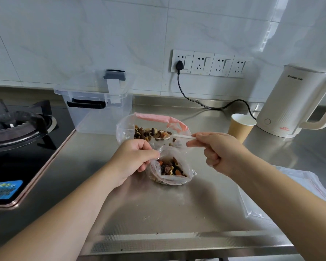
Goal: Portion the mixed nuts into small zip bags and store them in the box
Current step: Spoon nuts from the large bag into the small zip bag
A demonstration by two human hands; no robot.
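I see flat spare bags (pixel 290 193) cut off at four o'clock; my left hand (pixel 134 159) pinches the small zip bag (pixel 169 166), part-filled with nuts, at centre; my right hand (pixel 216 151) grips a white spoon (pixel 169 136) loaded over the large bag (pixel 139 129) at twelve; clear box (pixel 94 102) at eleven, contents indistinct.

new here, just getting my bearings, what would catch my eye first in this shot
At the centre, two hands work over the steel counter: the left hand pinches open a small zip bag of mixed nuts, while the right hand holds a white spoon loaded with nuts over the large bag behind. A clear storage box stands behind to the left.
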